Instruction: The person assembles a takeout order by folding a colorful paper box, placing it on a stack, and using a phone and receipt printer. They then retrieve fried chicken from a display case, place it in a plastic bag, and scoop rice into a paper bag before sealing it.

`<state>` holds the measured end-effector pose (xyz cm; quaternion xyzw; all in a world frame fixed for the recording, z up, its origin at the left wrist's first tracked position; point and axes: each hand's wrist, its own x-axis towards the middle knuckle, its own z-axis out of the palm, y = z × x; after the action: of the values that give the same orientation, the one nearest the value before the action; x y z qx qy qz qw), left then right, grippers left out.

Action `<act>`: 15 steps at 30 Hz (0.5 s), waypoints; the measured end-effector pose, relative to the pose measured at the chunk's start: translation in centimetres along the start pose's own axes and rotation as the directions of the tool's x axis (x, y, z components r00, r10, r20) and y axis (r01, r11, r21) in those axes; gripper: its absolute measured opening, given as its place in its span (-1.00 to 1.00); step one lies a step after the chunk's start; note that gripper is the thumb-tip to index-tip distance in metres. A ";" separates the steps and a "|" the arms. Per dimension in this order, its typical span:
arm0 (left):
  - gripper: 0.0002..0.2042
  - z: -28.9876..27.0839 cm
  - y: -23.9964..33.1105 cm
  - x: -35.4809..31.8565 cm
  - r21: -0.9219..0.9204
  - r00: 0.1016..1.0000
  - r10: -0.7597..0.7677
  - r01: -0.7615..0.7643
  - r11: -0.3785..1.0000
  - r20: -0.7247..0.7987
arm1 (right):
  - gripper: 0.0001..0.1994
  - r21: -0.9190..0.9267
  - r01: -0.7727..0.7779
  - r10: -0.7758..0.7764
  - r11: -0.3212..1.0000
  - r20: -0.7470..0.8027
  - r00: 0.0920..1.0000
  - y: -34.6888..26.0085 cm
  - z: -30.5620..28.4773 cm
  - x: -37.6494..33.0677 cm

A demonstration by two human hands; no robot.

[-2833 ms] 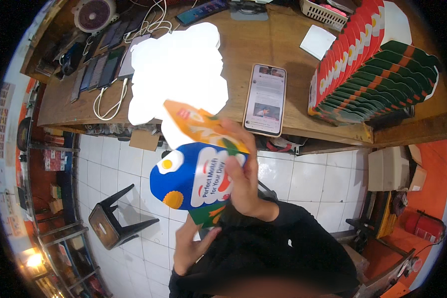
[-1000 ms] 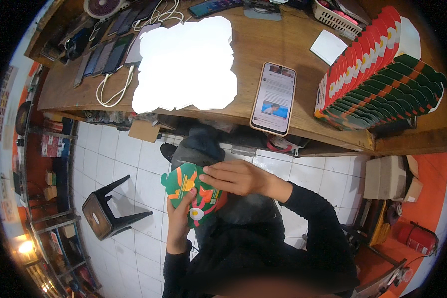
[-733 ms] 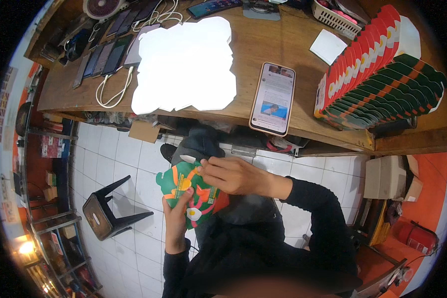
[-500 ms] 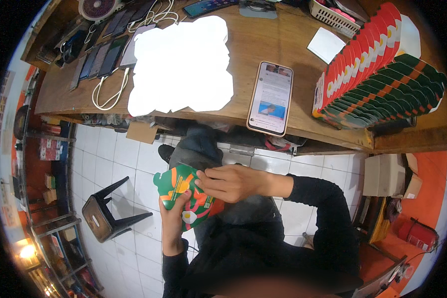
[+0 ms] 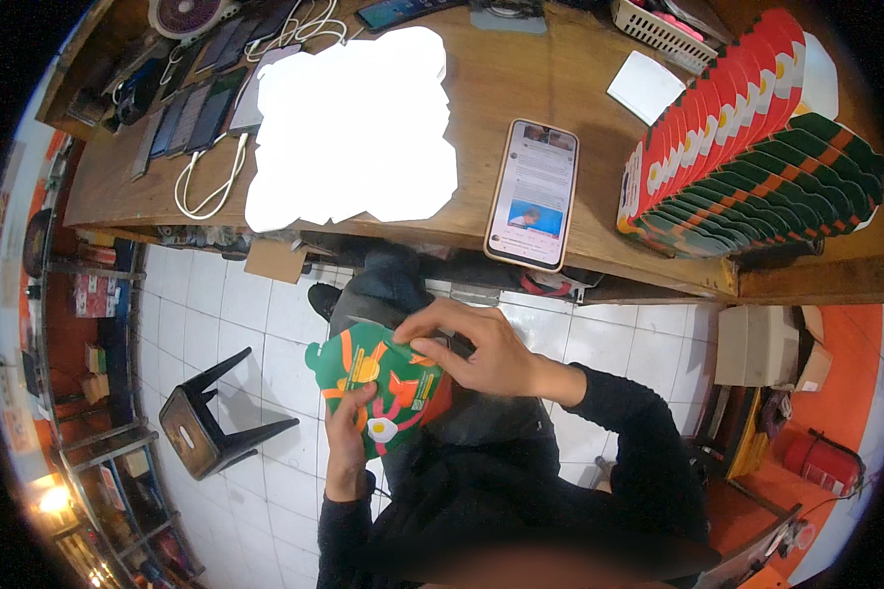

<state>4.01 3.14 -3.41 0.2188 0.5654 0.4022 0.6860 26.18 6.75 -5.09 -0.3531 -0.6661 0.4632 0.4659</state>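
A: Item one: green printed card carton [image 5: 383, 385], flat, with orange and red artwork and a fried-egg motif. Location?

B: Held above the lap, below the worktop [image 5: 481, 118] edge, over the white tiled floor [image 5: 255, 334].

A: Hands?

B: Left hand [image 5: 349, 442] grips the carton's lower edge, fingers closed on it from beneath. Right hand [image 5: 476, 348] lies over the upper right part, fingers closed in a pinch on a flap near the top.

A: Step in hand?

B: By my judgement, folding: the flap is being pressed along its crease, and the carton is not yet standing as a box. The next move likely calls for a steady hold below while the pinched flap is bent fully over and tucked.

A: Other stock?

B: Worktop holds a fanned stack of red cartons [image 5: 717, 118] and a stack of green cartons [image 5: 766, 196] at right, a phone [image 5: 532, 193] with lit screen, a bright white sheet [image 5: 354, 128], a white cable [image 5: 206, 177]. Floor: one black stool [image 5: 211, 422].
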 end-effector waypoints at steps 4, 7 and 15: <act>-0.62 0.3 0.7 -0.2 0.069 0.998 0.048 -0.052 0.996 0.050 | -0.65 0.219 -0.158 0.180 0.963 -0.086 0.980 -0.2 1.2 -0.4; -0.62 0.2 0.7 -0.1 0.131 0.999 0.018 -0.024 0.991 0.042 | -0.62 0.064 -0.273 0.273 0.960 0.014 0.962 -0.3 2.0 -1.1; -0.63 0.9 1.7 0.3 0.156 0.986 0.053 -0.078 0.985 0.158 | -0.56 -0.134 -0.215 0.205 0.967 -0.090 0.975 -0.7 2.2 -1.1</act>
<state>4.38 4.53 -2.05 0.3226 0.5345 0.3595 0.6935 24.41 4.89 -5.04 -0.4713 -0.6384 0.4474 0.4125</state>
